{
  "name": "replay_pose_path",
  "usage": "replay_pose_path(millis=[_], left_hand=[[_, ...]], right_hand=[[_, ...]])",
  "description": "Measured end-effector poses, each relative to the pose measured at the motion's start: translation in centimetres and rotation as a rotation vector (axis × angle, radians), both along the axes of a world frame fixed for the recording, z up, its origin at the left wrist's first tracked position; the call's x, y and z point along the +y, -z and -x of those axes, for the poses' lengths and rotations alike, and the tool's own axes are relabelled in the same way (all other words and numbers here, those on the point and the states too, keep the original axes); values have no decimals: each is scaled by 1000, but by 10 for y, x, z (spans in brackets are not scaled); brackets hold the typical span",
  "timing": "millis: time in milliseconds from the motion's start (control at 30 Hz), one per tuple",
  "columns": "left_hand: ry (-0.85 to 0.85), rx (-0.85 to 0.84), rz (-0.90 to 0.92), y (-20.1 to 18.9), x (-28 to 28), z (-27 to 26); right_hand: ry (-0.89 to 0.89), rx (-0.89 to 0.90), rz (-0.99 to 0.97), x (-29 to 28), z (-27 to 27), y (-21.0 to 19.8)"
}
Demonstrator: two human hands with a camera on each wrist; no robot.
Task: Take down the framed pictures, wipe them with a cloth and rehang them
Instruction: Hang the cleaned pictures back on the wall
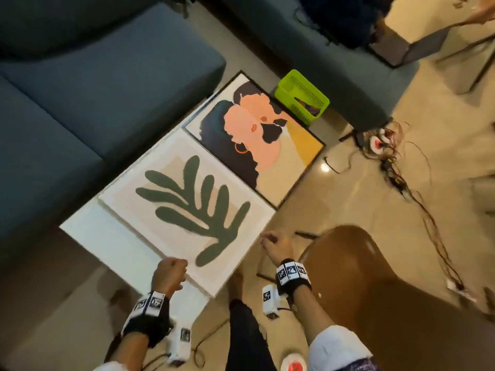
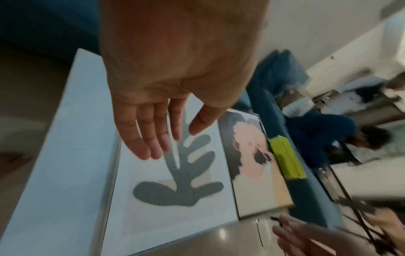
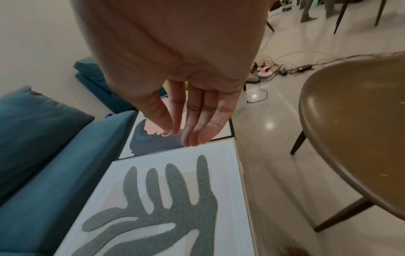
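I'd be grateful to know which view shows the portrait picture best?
The head view: the portrait picture shows whole, black frame and all, lying beyond the leaf picture. The left wrist view shows it blurred and foreshortened; in the right wrist view the right hand hides much of it.

At the frame's left the blue sofa (image 1: 80, 103) hems in the leaf picture (image 1: 171, 210); the brown chair (image 1: 375, 290) crowds its lower right. Bare floor (image 1: 334, 188) lies open between.

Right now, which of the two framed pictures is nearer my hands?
The white-framed green leaf picture; the black-framed portrait lies beyond it, toward the green basket.
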State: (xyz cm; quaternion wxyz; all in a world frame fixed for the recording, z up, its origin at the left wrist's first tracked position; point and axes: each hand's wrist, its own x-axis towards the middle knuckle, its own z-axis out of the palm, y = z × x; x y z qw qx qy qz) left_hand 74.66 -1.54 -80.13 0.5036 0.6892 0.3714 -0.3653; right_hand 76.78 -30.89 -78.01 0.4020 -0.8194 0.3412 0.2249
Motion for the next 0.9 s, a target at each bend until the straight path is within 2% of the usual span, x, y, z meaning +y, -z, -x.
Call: replay_pose_path(millis=[100,167,300,433,500,567,667,767,900], left_hand=[[-255,73,-54,54,-18,12],[-356,144,-71,83,-28,20],[-457,181,-105,137,-58,20],[-478,185,-173,192,-78,24],[-506,164,-247,205,-88,26],[-497,155,-332,222,-97,34],[-524,104,-397,236,-108,46],[-561,72,-418,239,-113,51],[-570,73,-440,234,-121,45]], right_hand=[[-74,81,25,-48,-42,74],[-71,130,29,-65,-68,99],[-13,145,51,-88,-114,150],[27,176,142,-103,-122,209],[145,141,133,-105,-120,217],[239,191,113,-111,-116,231],[349,263,-36,-127,-110,266],[442,201,-216,-126,-106,268],[461,213,-263,-128,-104,262]])
